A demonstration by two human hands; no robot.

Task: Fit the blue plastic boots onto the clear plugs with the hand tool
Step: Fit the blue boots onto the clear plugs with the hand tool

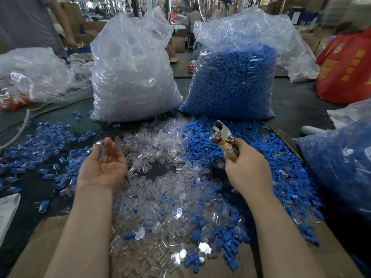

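Right now the right hand [246, 163] is gripping the hand tool [221, 135] by its wrapped handles, fingers curled tight round them, and is holding its metal head raised and pointing away over the blue boots [202, 145] heaped toward the right side of the tabletop [30, 189], probably so the head is ready to take a part. The left hand [104, 163] is lying palm up with its fingers loosely bent; a small clear piece [98, 142] is sitting at the fingertips, though whether it is being pinched or only resting there cannot be told. Loose clear plugs [160, 189] are spreading across the middle of the tabletop between the two hands, within easy reach of either. Pieces that look already fitted, blue on clear [52, 141], are lying toward the left edge, apart from the raw stock. At the far edge the bag of clear plugs [132, 77] and the bag of blue boots [234, 81] are standing side by side as supply.
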